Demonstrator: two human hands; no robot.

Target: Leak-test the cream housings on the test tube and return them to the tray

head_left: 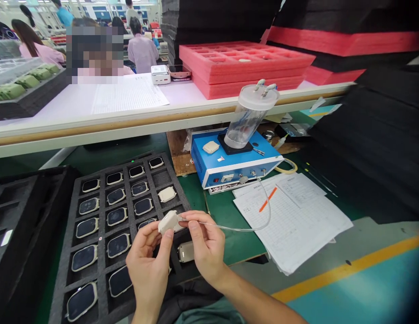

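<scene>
My left hand (150, 256) is closed on a cream smartwatch case (168, 220), held tilted above the foam tray. The thumb and fingers of my right hand (206, 243) pinch a thin clear tube (236, 229), its end close against the case's right side. I cannot tell whether the tube end touches it. The tube curves back to the front of a blue machine (236, 157). Below my hands lies the black foam tray (103, 216), with smartwatches in its slots, most of them dark screens up. One cream case (167, 194) lies face down in the right column.
A clear cylinder (246, 119) and another cream case (211, 147) sit on the machine. Printed sheets (290, 220) with an orange stick (268, 199) lie at right. A shelf (128, 121) with red foam trays (243, 67) crosses ahead. Black trays (23, 216) stand left. People sit beyond.
</scene>
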